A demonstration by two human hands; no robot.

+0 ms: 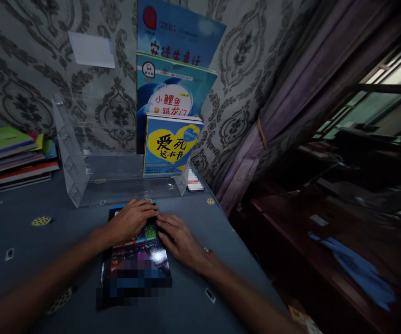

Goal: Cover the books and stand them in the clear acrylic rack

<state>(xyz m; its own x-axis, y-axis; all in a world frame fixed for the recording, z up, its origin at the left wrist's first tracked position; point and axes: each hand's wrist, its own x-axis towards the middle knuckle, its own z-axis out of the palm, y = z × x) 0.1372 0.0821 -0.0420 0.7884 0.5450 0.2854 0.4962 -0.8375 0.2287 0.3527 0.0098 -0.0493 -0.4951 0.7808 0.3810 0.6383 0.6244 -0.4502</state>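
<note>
A dark, glossy book (134,250) with small colourful pictures on its cover lies on the table in front of me, its near part blurred by blocky pixels. Across its upper part rests my left hand (132,220), fingers stretched out and pointing right. My right hand (179,239) lies at the book's upper right edge with thumb and fingers apart, its fingertips close to those of the left. Just behind stands a clear acrylic stepped rack (71,157). On its right side a blue book with a yellow heart (172,146), a teal book (179,83) and a tall blue book (183,35) stand upright in tiers.
A pile of books and papers (16,155) sits at the table's left. The patterned blue-grey tablecloth (64,241) ends at a right edge beside a tied purple curtain (252,134). Further right is a dark red surface with a blue cloth (357,273) on it.
</note>
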